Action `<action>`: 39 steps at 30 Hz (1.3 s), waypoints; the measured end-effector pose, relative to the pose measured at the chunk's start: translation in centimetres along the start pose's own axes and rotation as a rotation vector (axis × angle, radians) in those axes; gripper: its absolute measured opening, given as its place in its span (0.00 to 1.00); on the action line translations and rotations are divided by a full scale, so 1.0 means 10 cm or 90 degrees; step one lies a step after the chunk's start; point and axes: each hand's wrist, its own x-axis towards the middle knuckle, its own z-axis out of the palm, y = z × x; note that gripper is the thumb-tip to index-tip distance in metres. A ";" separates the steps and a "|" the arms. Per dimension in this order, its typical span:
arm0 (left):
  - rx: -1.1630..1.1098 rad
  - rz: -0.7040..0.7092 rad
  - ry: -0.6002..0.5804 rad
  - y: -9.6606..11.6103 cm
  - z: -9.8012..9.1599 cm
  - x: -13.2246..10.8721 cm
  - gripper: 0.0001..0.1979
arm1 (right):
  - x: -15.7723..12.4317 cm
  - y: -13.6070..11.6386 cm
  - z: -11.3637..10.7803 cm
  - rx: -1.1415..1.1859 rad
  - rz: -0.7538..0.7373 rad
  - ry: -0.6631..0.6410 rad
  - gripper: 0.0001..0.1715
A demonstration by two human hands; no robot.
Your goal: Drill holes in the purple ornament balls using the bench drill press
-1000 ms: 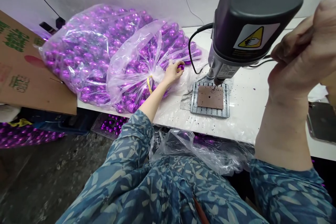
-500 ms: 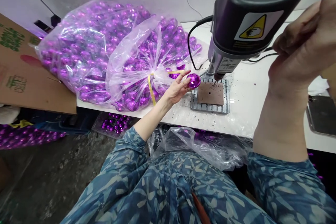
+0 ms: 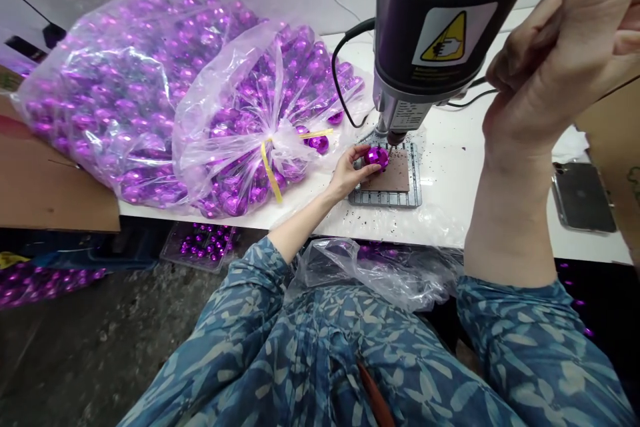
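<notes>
I have the left hand (image 3: 351,170) in close at the drill press (image 3: 445,7), thumb and fingers pinched narrow around a purple faceted ball (image 3: 376,157). The ball sits over the left part of a brown board (image 3: 395,180), just beside the drill bit (image 3: 391,149); from this angle I can't quite tell whether it rests on the board or hangs a little above it. The board lies on a slotted metal base plate (image 3: 413,201).

The right hand (image 3: 565,60) is raised to the right of the motor housing, fingers curled inward — what they close on, if anything, is hidden from me, so I cannot tell its grip.

To my left, a big clear plastic bag (image 3: 125,90) of similar balls slumps on the white table (image 3: 445,200), its gathered neck bound with a yellow tie (image 3: 271,173). Another purple ball (image 3: 319,143) shows near that neck. A phone (image 3: 584,197) lies at the table's right — beyond the right forearm.
</notes>
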 end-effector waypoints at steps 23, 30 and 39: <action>0.085 0.160 -0.044 -0.13 0.21 -0.09 0.31 | 0.00 -0.07 -0.05 0.028 0.016 -0.047 0.36; 0.075 0.159 -0.030 -0.13 0.32 -0.12 0.33 | 0.00 -0.07 -0.05 -0.020 0.011 -0.049 0.38; 0.090 0.123 -0.037 -0.10 0.26 -0.10 0.31 | -0.05 -0.08 -0.04 0.032 -0.010 -0.036 0.36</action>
